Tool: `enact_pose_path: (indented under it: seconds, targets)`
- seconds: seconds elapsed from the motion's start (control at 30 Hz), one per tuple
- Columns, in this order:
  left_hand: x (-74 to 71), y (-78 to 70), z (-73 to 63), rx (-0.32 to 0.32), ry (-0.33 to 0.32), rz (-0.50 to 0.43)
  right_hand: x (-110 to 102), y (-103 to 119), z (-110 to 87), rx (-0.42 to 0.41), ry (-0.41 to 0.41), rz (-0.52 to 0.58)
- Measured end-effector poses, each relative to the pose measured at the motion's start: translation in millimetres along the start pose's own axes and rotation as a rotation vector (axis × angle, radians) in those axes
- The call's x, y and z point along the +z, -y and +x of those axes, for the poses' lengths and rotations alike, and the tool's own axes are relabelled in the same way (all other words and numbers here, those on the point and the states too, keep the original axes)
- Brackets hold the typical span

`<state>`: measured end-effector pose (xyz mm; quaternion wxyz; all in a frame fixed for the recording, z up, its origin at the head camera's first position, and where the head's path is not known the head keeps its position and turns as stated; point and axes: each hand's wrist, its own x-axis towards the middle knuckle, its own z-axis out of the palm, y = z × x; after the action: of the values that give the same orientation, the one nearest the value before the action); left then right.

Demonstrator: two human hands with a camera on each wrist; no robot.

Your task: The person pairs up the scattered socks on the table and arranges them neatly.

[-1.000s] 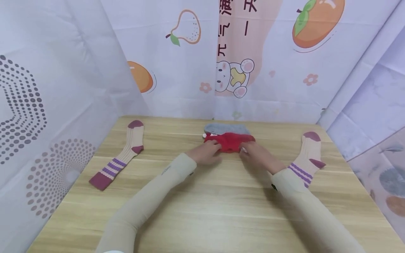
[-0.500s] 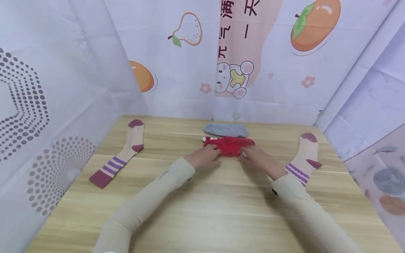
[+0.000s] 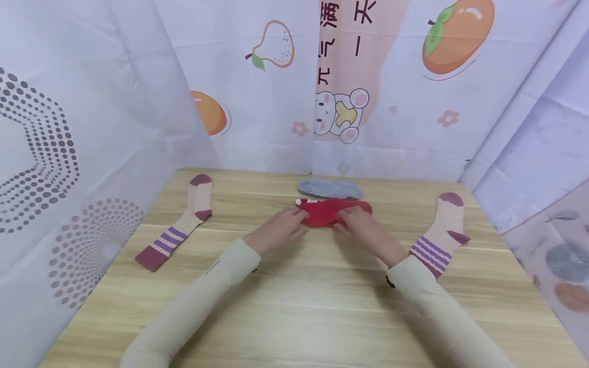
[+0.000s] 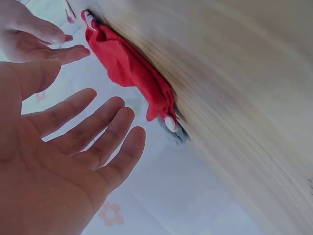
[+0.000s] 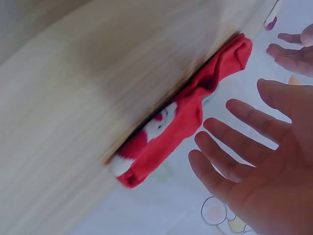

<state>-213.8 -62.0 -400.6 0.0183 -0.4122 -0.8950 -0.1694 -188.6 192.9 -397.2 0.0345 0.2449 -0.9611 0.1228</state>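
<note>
A red sock (image 3: 322, 212) with a white patterned patch lies crosswise near the back of the table. My left hand (image 3: 282, 228) is at its left end, and in the left wrist view the fingers (image 4: 112, 142) are spread, apart from the cloth. Over the sock's right half in the head view is my right hand (image 3: 368, 232). The right wrist view shows the loosely extended fingers (image 5: 234, 142) beside the red sock (image 5: 181, 127), holding nothing. Just behind it lies a grey sock (image 3: 329, 188), partly overlapped by the red one.
A cream sock with purple stripes (image 3: 186, 220) lies at the table's left, and a matching sock (image 3: 450, 220) at the right, partly behind the right sleeve. Printed curtains (image 3: 257, 112) stand along the table's back and sides.
The red sock came slightly nearer, uncovering more of the grey sock. My left hand has since drawn back left from the red sock; my right hand has shifted left over it.
</note>
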Motion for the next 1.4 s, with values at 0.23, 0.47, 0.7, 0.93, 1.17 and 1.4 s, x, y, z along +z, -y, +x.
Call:
enact_pose_path:
  seconds: [0.23,0.47,0.7,0.93,1.17,1.4]
  targets:
    - [-7.0,5.0,-24.2,-0.018,0.0,-0.002,7,14,10.5,-0.016,-0.028,-0.006]
    - [-21.8,10.5,-47.2,-0.122,0.02,-0.021,9,28,25.7,-0.073,-0.06,-0.001]
    - [-29.5,18.3,-70.1,-0.15,-0.017,0.028,7,41,39.1,-0.087,-0.055,0.018]
    - [-28.3,22.5,-107.6,-0.214,-0.031,0.048,11,57,54.2,-0.109,-0.045,0.047]
    - [-37.8,23.2,-140.0,-0.298,-0.074,0.032,8,73,67.5,-0.173,-0.063,0.057]
    - [-43.6,27.2,-163.5,-0.359,-0.087,0.039,8,87,82.1,-0.24,-0.086,0.028]
